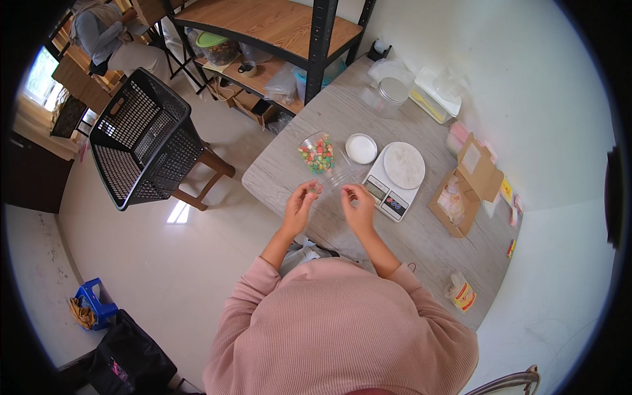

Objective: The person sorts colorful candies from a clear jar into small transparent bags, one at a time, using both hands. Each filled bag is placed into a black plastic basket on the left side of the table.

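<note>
My left hand point(297, 208) is raised over the table edge with its fingertips drawn together. Something small may be between them, too small to make out. Beside it, my right hand point(358, 207) has curled fingers; whether they pinch anything cannot be seen. Just beyond both hands is a clear plastic jar point(339, 178). Small multicoloured cubes point(320, 157) fill part of a clear tub point(307, 141) farther out. A round white lid point(361, 149) lies to the tub's right. Right of my right hand stands a white digital kitchen scale point(404, 165), its platform bare.
An opened cardboard box point(454, 224) holds wrapped items near the wall. A lidded jar point(392, 96) and a white plastic container point(437, 96) stand at the back. Left of the table point(276, 163), a black crate point(148, 148) rests on a wooden stool point(212, 170). A person point(111, 42) sits beyond.
</note>
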{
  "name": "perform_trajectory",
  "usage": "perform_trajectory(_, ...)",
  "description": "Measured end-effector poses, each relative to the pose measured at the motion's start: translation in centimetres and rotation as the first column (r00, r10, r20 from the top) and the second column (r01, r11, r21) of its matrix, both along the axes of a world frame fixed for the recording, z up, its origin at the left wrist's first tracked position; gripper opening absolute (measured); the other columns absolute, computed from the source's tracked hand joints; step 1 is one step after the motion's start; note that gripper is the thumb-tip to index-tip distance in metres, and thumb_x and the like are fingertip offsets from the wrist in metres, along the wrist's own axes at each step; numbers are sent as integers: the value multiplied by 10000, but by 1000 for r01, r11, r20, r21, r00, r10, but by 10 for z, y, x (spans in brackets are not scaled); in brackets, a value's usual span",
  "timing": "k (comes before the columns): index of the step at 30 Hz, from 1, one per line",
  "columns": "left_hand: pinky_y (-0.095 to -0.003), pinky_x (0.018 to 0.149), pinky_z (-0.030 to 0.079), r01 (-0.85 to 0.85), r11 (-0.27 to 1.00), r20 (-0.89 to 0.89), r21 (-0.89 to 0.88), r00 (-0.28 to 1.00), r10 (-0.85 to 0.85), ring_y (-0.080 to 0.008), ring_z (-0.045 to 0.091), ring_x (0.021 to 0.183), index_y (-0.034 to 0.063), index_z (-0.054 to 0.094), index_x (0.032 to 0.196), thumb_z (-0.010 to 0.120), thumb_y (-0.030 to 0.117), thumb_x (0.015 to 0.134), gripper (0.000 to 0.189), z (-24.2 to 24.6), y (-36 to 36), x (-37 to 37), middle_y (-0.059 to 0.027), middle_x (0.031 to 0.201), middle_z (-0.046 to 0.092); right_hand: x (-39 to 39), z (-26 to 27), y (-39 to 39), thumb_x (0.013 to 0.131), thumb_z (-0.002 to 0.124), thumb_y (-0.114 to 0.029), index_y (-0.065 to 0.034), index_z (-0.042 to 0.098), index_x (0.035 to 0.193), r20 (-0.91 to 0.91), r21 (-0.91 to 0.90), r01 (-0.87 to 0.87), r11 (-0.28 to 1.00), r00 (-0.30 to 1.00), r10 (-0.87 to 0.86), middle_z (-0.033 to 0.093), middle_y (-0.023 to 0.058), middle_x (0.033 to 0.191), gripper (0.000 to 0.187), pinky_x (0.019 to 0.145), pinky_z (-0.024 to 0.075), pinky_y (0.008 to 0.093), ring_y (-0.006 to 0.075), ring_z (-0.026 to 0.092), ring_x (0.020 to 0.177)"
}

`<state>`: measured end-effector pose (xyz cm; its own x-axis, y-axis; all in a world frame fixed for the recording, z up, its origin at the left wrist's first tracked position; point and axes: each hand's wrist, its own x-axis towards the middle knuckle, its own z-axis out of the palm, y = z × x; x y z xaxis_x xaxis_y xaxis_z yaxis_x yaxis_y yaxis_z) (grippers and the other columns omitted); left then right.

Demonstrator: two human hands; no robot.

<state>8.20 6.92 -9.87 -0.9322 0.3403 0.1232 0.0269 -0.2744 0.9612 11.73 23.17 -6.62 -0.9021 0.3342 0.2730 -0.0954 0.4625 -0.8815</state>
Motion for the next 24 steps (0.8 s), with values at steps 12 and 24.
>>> perform_trajectory(12,-294,739,406,-24,859,399,512,892,-213,-140,456,853,-11,378,1314,282,379,986,519,5,-13,-4,-61,1076,525,-57,-46,-8,771,630,-171,-52,570,960,139,460,-62,886,990,-3,584,170,871,231,659,461,468,370,585,763)
perform_trajectory(24,-260,717,362,-9,918,418,397,892,-172,-103,419,804,59,378,1326,324,383,975,481,4,-16,-3,-5,1082,494,-70,-52,-9,744,646,-147,-56,543,940,134,450,-8,893,989,-58,570,172,876,240,654,458,448,372,568,773)
